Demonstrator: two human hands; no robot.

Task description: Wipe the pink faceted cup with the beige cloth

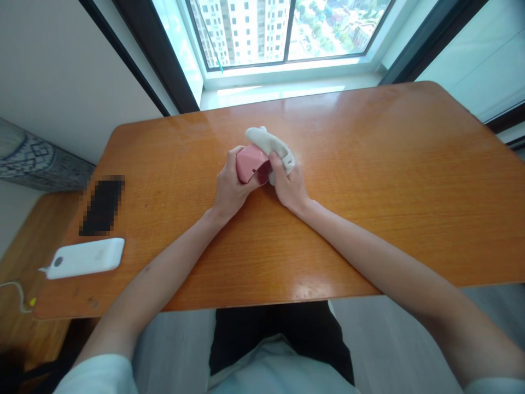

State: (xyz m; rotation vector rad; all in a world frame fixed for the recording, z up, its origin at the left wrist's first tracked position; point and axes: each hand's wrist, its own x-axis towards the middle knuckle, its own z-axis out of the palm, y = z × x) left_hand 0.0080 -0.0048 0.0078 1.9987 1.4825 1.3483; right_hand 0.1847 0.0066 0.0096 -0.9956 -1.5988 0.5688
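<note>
A pink, hollow, faceted container (249, 163) is tilted in my left hand (230, 189), its opening turned to the right with a small dark hole near the rim. The fingers of that hand wrap round its far side and the thumb lies along its near edge. My right hand (292, 185) pinches a bunched white cloth (268, 142) between thumb and fingers. The cloth lies against the container's upper right edge and partly covers it. Both hands are close together over the middle of the wooden table; some fingers are hidden behind what they hold.
On the table's (389, 191) left side lie a white power strip-like device (88, 257) with a cable and a dark, pixelated rectangle (102, 205). A window (287, 33) stands beyond the far edge. A patterned fabric item (36, 158) is at the left.
</note>
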